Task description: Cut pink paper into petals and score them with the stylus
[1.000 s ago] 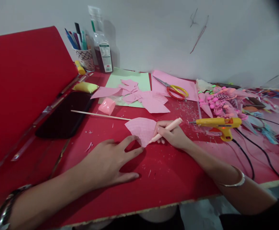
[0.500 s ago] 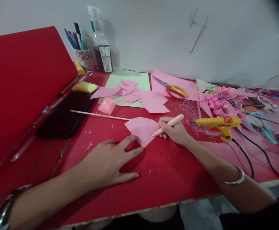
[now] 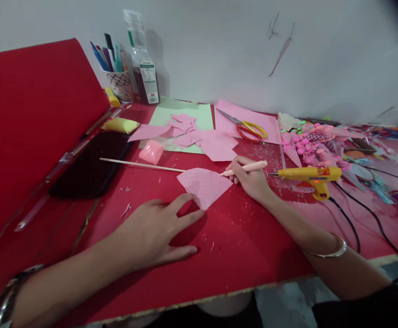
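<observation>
A fan-shaped piece of pink paper [image 3: 204, 186] lies on the red tabletop, with faint lines across it. My left hand [image 3: 161, 230] rests flat with fingers spread, two fingertips touching the paper's lower left edge and point. Between the fingers and thumb of my right hand [image 3: 250, 180] is a pale peach pen [image 3: 246, 168], its tip at the paper's upper right part. A thin wooden stick [image 3: 140, 164] runs left from the paper's top edge.
Scissors [image 3: 250, 130] lie on pink paper at the back. A yellow glue gun [image 3: 310, 174] with a lit orange light sits right of my right hand, its cord trailing. Several pink cones [image 3: 317, 146] are piled behind. A dark phone-like slab [image 3: 85, 166] and a bottle [image 3: 146, 77] stand left.
My right hand and the pen have moved up and to the right, from the paper's lower right edge to its upper right part. My left hand stays in place.
</observation>
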The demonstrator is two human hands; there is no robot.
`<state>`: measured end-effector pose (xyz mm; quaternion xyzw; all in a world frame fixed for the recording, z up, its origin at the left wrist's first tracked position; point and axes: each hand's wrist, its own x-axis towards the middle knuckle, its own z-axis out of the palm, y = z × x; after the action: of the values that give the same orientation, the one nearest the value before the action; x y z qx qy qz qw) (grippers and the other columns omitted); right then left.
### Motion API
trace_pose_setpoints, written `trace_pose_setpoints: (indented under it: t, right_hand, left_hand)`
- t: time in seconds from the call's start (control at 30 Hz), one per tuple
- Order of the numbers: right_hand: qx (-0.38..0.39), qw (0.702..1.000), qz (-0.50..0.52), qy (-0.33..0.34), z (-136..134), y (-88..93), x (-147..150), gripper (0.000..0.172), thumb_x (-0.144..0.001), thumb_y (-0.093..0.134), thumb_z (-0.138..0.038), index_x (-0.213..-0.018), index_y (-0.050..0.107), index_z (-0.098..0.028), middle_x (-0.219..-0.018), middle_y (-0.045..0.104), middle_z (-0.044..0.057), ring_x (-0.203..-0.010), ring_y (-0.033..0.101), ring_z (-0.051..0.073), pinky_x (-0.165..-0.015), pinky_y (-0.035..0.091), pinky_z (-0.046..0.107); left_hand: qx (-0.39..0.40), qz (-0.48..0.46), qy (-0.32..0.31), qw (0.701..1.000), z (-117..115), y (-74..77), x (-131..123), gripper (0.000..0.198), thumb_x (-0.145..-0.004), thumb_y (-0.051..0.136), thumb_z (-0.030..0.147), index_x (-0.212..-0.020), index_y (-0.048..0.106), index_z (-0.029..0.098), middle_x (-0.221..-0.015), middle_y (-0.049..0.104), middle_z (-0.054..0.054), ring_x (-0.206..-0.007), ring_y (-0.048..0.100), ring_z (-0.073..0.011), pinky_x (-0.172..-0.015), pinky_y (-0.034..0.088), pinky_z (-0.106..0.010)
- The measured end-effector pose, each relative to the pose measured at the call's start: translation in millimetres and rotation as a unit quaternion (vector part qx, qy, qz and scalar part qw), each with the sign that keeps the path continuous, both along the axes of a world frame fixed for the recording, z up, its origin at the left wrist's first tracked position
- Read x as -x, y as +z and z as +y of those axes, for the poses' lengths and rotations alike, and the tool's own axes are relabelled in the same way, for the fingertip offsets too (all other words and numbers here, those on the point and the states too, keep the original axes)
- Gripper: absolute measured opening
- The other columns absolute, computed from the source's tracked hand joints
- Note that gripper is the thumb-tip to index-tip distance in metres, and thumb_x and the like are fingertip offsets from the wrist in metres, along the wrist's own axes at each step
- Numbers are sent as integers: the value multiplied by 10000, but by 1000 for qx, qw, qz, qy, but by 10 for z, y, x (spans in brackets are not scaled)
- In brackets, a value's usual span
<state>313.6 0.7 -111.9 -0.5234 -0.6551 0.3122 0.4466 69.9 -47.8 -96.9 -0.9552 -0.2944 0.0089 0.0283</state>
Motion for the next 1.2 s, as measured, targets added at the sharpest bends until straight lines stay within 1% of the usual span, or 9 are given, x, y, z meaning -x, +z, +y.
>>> trace_pose_setpoints:
  t: [0.07, 0.13, 0.23, 0.37, 0.4, 0.57, 0.77, 0.9, 1.2]
  right_hand:
    - [-10, 1000, 3, -21, -8, 0, 0, 209, -801, 471, -266, -632, 530, -157, -523, 527, -32, -442, 459, 55, -411, 343, 178]
    - [-2, 1000, 26, -17, -41, 15, 13, 221, -803, 451, -269, -631, 537, -158, -506, 533, -30, -416, 446, 55, -389, 331, 177]
    - [47, 996, 61, 51, -126, 54, 59, 249, -793, 424, -248, -588, 532, -157, -461, 528, -28, -379, 435, 56, -357, 316, 173]
    - [92, 985, 53, 139, -225, 98, 127, 234, -767, 447, -225, -554, 517, -157, -444, 502, -35, -377, 424, 51, -352, 308, 166]
    - [84, 985, 56, 141, -241, 105, 137, 231, -768, 448, -226, -560, 520, -157, -446, 501, -36, -379, 423, 52, -355, 310, 168]
    - [-10, 992, 96, 77, -289, 118, 135, 235, -799, 426, -243, -611, 544, -164, -459, 509, -34, -394, 429, 64, -377, 324, 188]
    - [41, 990, -19, 131, -294, 119, 143, 236, -766, 434, -199, -546, 511, -163, -486, 506, -24, -445, 432, 73, -420, 318, 200]
    - [82, 984, -11, 156, -273, 92, 157, 215, -747, 429, -167, -543, 495, -162, -489, 510, -30, -436, 435, 64, -403, 307, 185]
    - [66, 986, -26, 151, -226, 62, 108, 223, -757, 438, -169, -540, 488, -156, -505, 517, -26, -452, 454, 61, -421, 326, 183]
  left_hand:
    - [-1, -4, -1, 1000, -1, 0, 0, 516, -796, 352, 571, -1258, 386, 343, -1293, 403, -64, -630, 554, -166, -563, 443, -331]
    - [-1, -9, -1, 1000, -3, 0, 1, 513, -798, 350, 567, -1258, 386, 343, -1282, 411, -64, -638, 554, -167, -569, 444, -331]
    - [-1, -9, -3, 1000, -8, 5, 0, 506, -800, 353, 562, -1249, 398, 334, -1251, 434, -67, -647, 553, -172, -572, 445, -329]
    - [0, -13, 1, 1000, -8, 20, -6, 483, -798, 363, 556, -1221, 429, 335, -1212, 461, -58, -632, 547, -157, -570, 441, -316]
    - [0, -14, -1, 1000, -7, 24, -8, 485, -798, 363, 556, -1221, 431, 330, -1211, 463, -58, -628, 545, -154, -564, 440, -312]
    - [-18, -2, -21, 1000, -1, 16, -2, 483, -809, 359, 545, -1226, 426, 311, -1194, 488, -65, -619, 545, -162, -573, 453, -335]
    - [-24, 8, -28, 999, -8, 9, 14, 474, -813, 369, 536, -1223, 432, 305, -1186, 492, -72, -621, 550, -169, -567, 457, -342]
    - [-13, 8, -26, 1000, -7, 19, 14, 467, -820, 353, 538, -1215, 437, 304, -1189, 488, -73, -635, 554, -173, -564, 454, -337]
    - [-13, 10, -21, 1000, 5, 12, 10, 468, -808, 382, 534, -1221, 440, 321, -1178, 484, -67, -607, 536, -158, -555, 440, -322]
